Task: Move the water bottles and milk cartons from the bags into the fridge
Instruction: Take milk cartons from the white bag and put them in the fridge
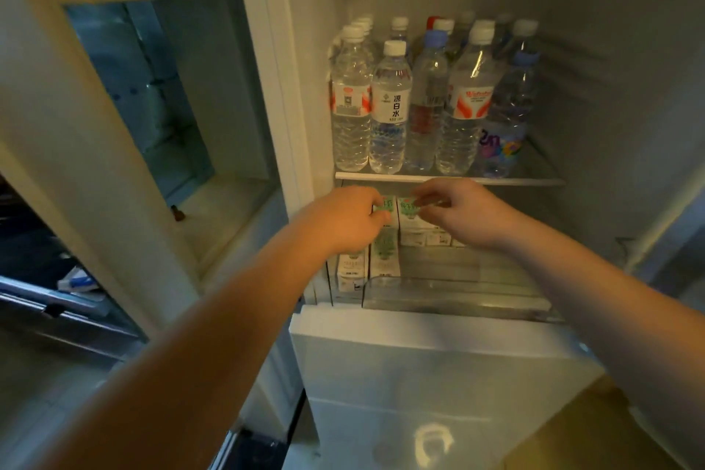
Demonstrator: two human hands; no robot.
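— How did the fingers lie?

— The left hand had its fingers curled over the top of one milk carton, with the thumb below, gripping it. The right hand pinched the top of the neighbouring carton between thumb and forefinger. Its other fingers were tucked behind, and I could not make them out.

— Where were those two?

— They stood side by side, touching, inside the fridge, just under the glass shelf. More cartons stood lower and nearer, beside a clear drawer. The hands and wrists hid most of the back row.

— Any writing on them?

— The green tops carried Chinese characters, possibly "牛奶", half covered by fingers. The print on the lower cartons was too small to read.

— And the bottles?

— The water bottles stood upright in rows on that shelf. Most had white caps, two had blue ones, and a red one showed at the back. One front bottle had a white label that read "凉白水". The red-and-white labels on two others were blurred. The rightmost bottle wore a purple label showing something like "2n", and the rest curved out of sight. The rear rows showed only their caps.

— What was cut off?

— The open door ran off the frame on the left, and its pockets were dim. Past it, at the lower left, lay dark shapes I could not name.
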